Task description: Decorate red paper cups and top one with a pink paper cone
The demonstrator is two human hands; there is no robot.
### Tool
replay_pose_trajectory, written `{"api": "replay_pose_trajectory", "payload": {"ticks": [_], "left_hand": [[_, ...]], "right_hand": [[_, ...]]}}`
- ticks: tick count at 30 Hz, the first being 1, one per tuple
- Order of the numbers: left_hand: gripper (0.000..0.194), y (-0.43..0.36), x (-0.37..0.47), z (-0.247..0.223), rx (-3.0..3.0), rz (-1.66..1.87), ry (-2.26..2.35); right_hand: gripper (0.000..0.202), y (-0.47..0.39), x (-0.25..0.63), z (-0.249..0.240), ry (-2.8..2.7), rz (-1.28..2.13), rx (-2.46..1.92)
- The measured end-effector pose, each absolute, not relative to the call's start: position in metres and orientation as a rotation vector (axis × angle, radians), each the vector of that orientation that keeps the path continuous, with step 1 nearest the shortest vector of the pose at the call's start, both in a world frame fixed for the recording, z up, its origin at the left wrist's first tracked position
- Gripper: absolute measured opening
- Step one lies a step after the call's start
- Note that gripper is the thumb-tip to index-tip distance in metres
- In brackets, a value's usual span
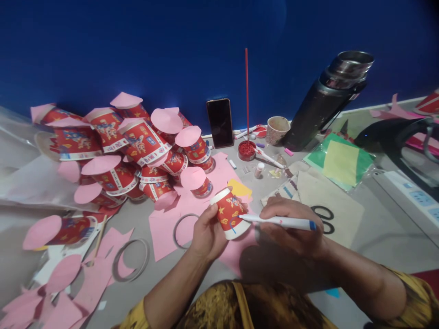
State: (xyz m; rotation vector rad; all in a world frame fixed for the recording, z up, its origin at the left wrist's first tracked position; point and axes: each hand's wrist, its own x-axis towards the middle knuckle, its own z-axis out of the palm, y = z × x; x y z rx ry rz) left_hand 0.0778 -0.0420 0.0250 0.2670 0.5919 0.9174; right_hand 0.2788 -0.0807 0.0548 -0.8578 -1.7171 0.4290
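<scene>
A red paper cup (227,211) with a yellow star and printed figures is held tilted in my left hand (210,232), its thumb and fingers wrapped round the side. My right hand (294,225) grips a white marker pen (277,221) with a blue end. The pen's tip meets the cup's printed side, or comes very close to it. A short blue line shows near the cup's white rim. Pink paper (236,256) lies under the cup.
Red cups with pink paper cones (144,141) are piled at the left. Tape rings (131,260) and pink scraps lie nearer. Behind are a phone (220,123), a red dish (247,151) and a dark flask (318,105). Black-handled scissors (322,213) lie at the right.
</scene>
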Motion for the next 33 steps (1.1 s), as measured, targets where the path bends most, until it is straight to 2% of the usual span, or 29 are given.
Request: {"api": "replay_pose_trajectory", "payload": {"ticks": [5, 19, 33], "left_hand": [[0.079, -0.0418, 0.0780, 0.0266, 0.273, 0.907, 0.584], [0.068, -0.0435, 0.0763, 0.0219, 0.241, 0.904, 0.561], [0.072, -0.0414, 0.0782, 0.0242, 0.266, 0.896, 0.559]], "right_hand": [[0.007, -0.0804, 0.2780, 0.0562, -1.728, 0.409, -0.852], [0.006, -0.0812, 0.2783, 0.0564, -1.739, 0.375, -0.885], [0.010, -0.0805, 0.2788, 0.0541, -1.711, 0.439, -0.861]]}}
